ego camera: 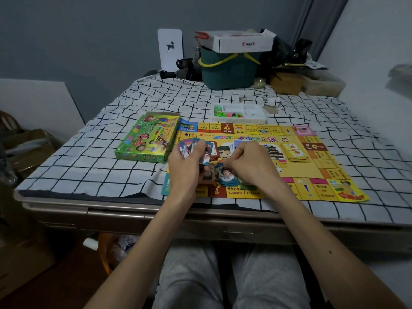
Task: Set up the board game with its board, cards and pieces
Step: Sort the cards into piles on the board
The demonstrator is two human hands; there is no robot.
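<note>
Hands (184, 168) around colourful fanned cards (189, 148)

Table (111, 211) (checked cloth (89, 152)) carries board (323, 175), box (147, 139), tray (239, 118), bucket (227, 74).

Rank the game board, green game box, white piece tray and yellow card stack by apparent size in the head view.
1. game board
2. green game box
3. white piece tray, farther from the camera
4. yellow card stack; these last two look close, so their order is unsure.

Head-worn wide-angle camera looks forward and down, close over board (323, 172) and table (78, 166).
</note>
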